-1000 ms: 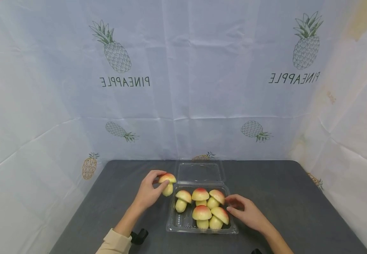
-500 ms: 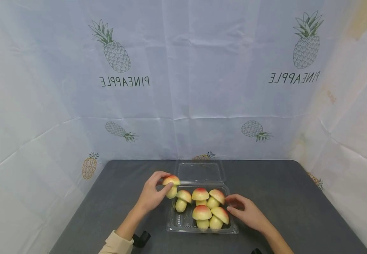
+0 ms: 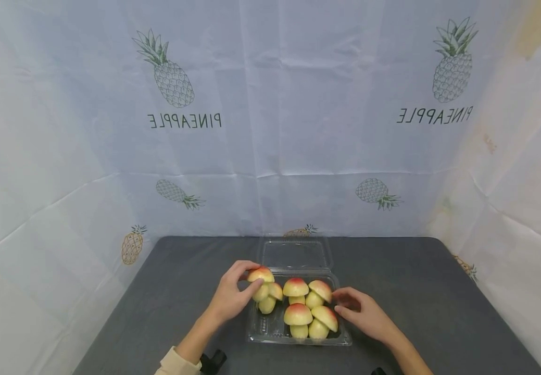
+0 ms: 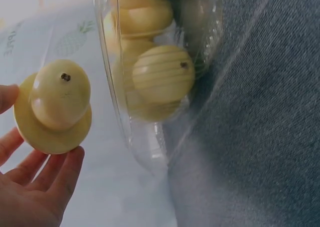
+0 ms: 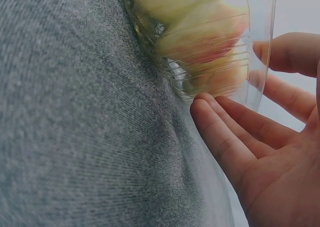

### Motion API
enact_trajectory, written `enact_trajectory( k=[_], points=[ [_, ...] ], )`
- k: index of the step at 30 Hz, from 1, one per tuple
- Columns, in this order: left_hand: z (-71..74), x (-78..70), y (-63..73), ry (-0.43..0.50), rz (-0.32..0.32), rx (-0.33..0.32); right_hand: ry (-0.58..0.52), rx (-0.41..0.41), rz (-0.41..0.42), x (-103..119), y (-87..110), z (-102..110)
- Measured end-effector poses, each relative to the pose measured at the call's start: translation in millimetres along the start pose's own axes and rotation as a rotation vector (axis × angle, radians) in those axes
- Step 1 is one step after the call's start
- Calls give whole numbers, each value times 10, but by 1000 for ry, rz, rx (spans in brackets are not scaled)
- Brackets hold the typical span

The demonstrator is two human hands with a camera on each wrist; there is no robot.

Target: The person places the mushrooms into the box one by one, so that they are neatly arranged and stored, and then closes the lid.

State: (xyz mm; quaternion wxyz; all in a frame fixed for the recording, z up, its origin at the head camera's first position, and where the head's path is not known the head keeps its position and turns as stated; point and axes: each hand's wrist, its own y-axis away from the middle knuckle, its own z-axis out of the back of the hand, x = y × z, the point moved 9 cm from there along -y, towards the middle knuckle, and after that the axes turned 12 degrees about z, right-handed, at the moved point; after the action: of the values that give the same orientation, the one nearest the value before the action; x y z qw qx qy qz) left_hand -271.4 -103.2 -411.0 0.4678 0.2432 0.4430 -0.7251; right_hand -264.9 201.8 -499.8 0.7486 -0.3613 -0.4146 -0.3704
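My left hand (image 3: 231, 291) holds a yellow mushroom (image 3: 261, 274) with a red-tinged cap by its cap, between thumb and fingertips. It hangs over the left side of a clear plastic clamshell box (image 3: 270, 336). In the left wrist view the held mushroom (image 4: 61, 94) shows its stem end with a dark spot, apart from the box wall. Several like mushrooms (image 3: 298, 315) sit in the box, one at its left (image 3: 267, 303) partly hidden behind the held one. My right hand (image 3: 363, 312) rests at the box's right side, its fairly straight fingers (image 5: 220, 132) against the wall and rim.
The box's clear lid (image 3: 295, 254) lies folded back behind it. A dark grey cloth covers the table (image 3: 392, 271). White curtains printed with pineapples (image 3: 317, 130) stand behind and at both sides. A black strap mount (image 3: 213, 360) is on the left wrist.
My left hand has moved right and a little nearer with the mushroom, from beside the box to over its left side. The right hand has stayed in place.
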Motion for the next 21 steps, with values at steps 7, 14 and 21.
enact_trajectory(
  k=[7, 14, 21],
  points=[
    [-60, 2, 54, 12, 38, 28, -20, 6, -2, -6, 2, -9],
    [-131, 36, 104, 11, 62, 45, -25, 4, -6, -13, -2, -6],
    [-162, 17, 153, 21, 49, 47, -18, 4, -1, 2, 0, 0]
  ],
)
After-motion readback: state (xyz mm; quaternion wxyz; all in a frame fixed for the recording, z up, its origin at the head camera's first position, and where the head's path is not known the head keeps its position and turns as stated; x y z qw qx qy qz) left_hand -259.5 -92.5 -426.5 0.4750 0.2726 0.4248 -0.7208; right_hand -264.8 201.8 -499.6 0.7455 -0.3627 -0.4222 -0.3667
